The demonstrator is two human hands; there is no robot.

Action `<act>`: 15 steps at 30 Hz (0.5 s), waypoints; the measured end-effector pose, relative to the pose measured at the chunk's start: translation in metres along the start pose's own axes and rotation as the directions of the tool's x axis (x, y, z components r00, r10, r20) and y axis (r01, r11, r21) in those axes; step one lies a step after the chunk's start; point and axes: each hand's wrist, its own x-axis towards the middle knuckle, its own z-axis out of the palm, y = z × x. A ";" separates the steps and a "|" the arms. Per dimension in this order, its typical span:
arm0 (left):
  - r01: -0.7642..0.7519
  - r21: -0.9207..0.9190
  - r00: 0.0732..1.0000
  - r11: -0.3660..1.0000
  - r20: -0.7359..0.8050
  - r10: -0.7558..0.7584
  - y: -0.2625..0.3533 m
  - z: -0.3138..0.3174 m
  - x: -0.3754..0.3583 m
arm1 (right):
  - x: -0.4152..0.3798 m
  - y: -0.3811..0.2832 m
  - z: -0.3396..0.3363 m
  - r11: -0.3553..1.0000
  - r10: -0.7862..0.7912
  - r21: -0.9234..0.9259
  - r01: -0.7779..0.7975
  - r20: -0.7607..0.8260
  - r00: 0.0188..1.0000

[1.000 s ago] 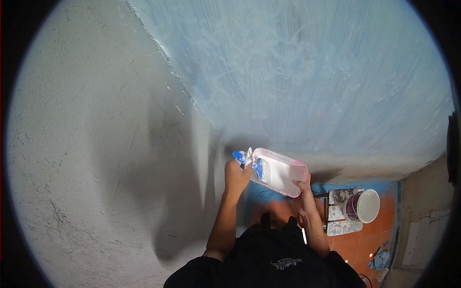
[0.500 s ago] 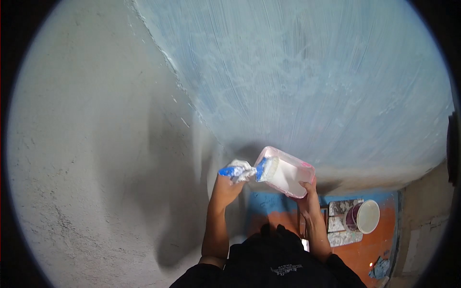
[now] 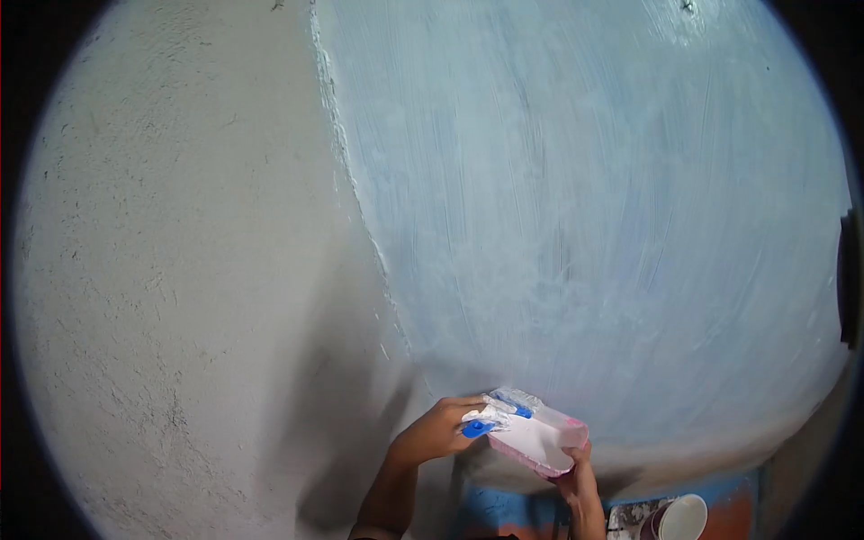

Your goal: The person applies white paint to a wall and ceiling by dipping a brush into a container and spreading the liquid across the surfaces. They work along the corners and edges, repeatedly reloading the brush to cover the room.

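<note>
My left hand point(image 3: 443, 428) is closed round a paint-smeared brush point(image 3: 477, 428) with a blue handle. The bristle end of the brush lies over the far left rim of a pink rectangular tub point(image 3: 526, 463). White paint point(image 3: 535, 443) covers the inside of the tub. At the tub's near right corner, my right hand point(image 3: 577, 468) grips its wall, the thumb over the rim and the other fingers mostly hidden beneath.
Ahead is a wall streaked with pale blue-white paint point(image 3: 540, 198). A bare grey wall point(image 3: 180, 270) meets it on the left along a rough corner. Lower right, a bucket point(image 3: 684, 519) stands on a paint-spattered surface point(image 3: 627, 519) above an orange floor point(image 3: 740, 511).
The view has tilted upward, so the hands and tub sit lower in it. My left hand has turned the brush, moving its bristles from over the paint to the tub's far rim.
</note>
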 end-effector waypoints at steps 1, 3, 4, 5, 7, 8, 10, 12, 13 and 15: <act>-0.047 0.057 0.999 0.997 -0.021 0.048 0.007 -0.010 0.001 | -0.003 0.005 0.001 1.000 0.012 0.018 -0.012 -0.005 1.000; -0.048 0.056 0.997 0.997 -0.061 0.051 0.027 -0.033 0.017 | 0.002 0.008 -0.003 0.999 0.028 0.042 -0.029 0.009 1.000; -0.041 0.054 0.995 0.998 -0.083 0.046 0.038 -0.046 0.029 | 0.004 0.007 -0.005 0.999 0.033 0.032 -0.033 0.020 0.999; -0.128 0.126 0.987 0.984 -0.084 0.139 0.047 -0.062 0.046 | 0.004 0.006 -0.006 0.999 0.036 0.021 -0.036 0.028 0.999; -0.203 0.187 0.965 0.961 -0.129 0.229 0.076 -0.094 0.084 | 0.000 -0.005 0.000 0.999 0.048 0.000 -0.048 0.021 0.999; -0.197 0.173 0.959 0.965 -0.172 0.226 0.098 -0.107 0.100 | -0.002 -0.005 -0.001 0.999 0.050 -0.004 -0.050 0.029 0.998; -0.201 0.112 0.937 0.973 -0.267 0.225 0.131 -0.133 0.130 | 0.000 -0.004 -0.006 0.999 0.040 -0.018 -0.039 0.052 0.998; -0.324 0.256 0.839 0.911 -0.368 0.401 0.169 -0.154 0.163 | 0.006 0.001 -0.012 0.997 0.073 0.009 -0.073 0.029 0.997; -0.379 0.365 0.799 0.850 -0.335 0.500 0.188 -0.169 0.181 | 0.012 0.010 -0.023 0.992 0.118 0.050 -0.118 0.016 0.993; -0.417 0.636 0.681 0.650 -0.255 0.686 0.213 -0.222 0.230 | 0.026 0.018 -0.039 0.985 0.153 0.075 -0.154 0.016 0.988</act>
